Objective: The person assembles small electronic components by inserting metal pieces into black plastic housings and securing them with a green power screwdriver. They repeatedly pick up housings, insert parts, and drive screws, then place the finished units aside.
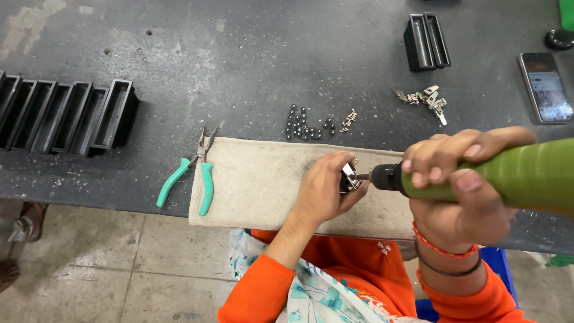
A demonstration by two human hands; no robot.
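A dark, scuffed bench (251,54) carries a beige cloth (257,179) at 6 o'clock, teal pliers (191,173) at 8, black trays (60,116) at 9, screws (305,127) at centre, two trays (426,40) and clips (426,98) at 1, a phone (545,87) at 2.

Even, soft daylight, faint shadows, sharp focus throughout, and slight wide-angle stretching toward the edges.
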